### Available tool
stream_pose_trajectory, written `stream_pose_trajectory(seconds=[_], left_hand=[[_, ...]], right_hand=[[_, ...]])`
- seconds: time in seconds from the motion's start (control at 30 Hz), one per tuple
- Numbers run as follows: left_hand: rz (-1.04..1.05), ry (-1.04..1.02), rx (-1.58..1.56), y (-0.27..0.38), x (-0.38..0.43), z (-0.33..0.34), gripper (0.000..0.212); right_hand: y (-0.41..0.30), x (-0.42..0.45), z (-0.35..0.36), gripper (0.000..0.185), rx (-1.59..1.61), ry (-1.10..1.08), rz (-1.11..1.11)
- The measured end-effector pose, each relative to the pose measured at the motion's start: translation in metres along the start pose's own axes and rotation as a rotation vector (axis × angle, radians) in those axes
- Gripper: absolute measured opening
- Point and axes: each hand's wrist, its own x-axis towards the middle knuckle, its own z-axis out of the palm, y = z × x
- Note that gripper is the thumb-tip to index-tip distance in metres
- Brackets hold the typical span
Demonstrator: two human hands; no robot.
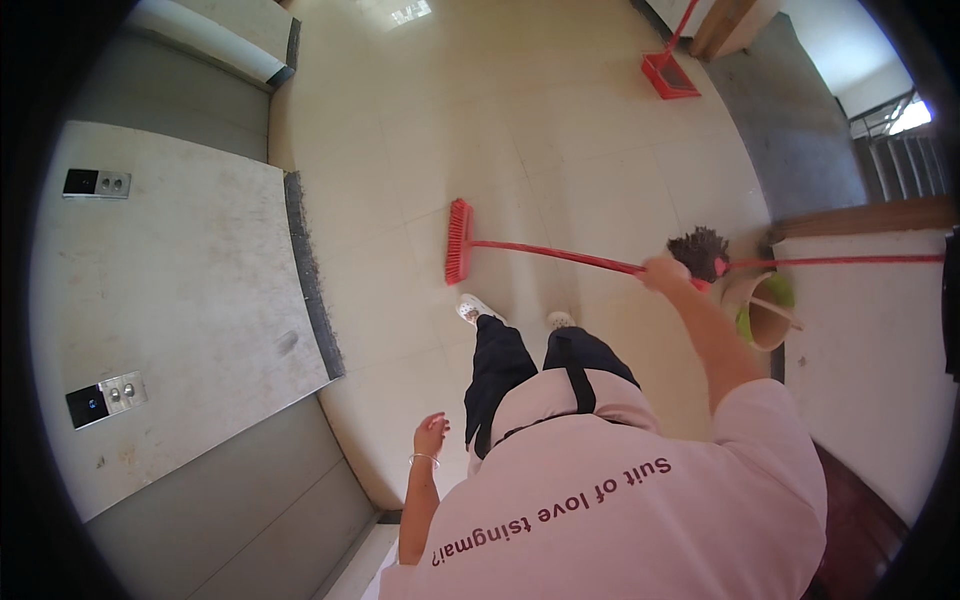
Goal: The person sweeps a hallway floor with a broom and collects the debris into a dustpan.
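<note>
My right hand (pixel 665 275) grips the red handle of a push broom (pixel 459 241). The broom's head, with red bristles, rests on the tiled floor just ahead of my white clogs, left of centre. My left hand (pixel 430 436), with a bracelet at the wrist, hangs at my left side with nothing in it, its fingers loosely bent. Beyond my right hand are a dark mop head (pixel 699 253) on a red handle and a beige and green bucket (pixel 771 319). A red long-handled dustpan (pixel 670 77) stands on the floor at the upper right.
On the left, a pale wall (pixel 202 285) with two metal-and-black panels stands between grey doors (pixel 247 495). To the right are a wooden door frame (pixel 862 217), a grey floor beyond it and a stair railing (pixel 904 161). Another white wall (pixel 855 360) flanks the bucket.
</note>
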Motion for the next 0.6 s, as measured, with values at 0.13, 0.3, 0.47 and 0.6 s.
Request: stream_pose_trajectory(seconds=[0.13, 0.3, 0.47, 0.6], left_hand=[[-0.052, -0.06, -0.154, 0.022, 0.044, -0.011, 0.022], [-0.069, -0.074, -0.199, -0.001, 0.103, -0.046, 0.023], [-0.208, 0.019, -0.35, 0.022, 0.144, -0.092, 0.023], [-0.251, 0.017, -0.212, 0.045, 0.177, -0.127, 0.023]], right_hand=[[0.053, -0.043, -0.019, 0.036, -0.109, 0.13, 0.127], [0.033, -0.092, -0.05, 0.029, -0.033, 0.315, -0.084], [-0.038, -0.095, -0.046, 0.03, 0.119, 0.216, -0.014], [-0.142, -0.031, -0.053, 0.034, 0.21, 0.192, -0.057]])
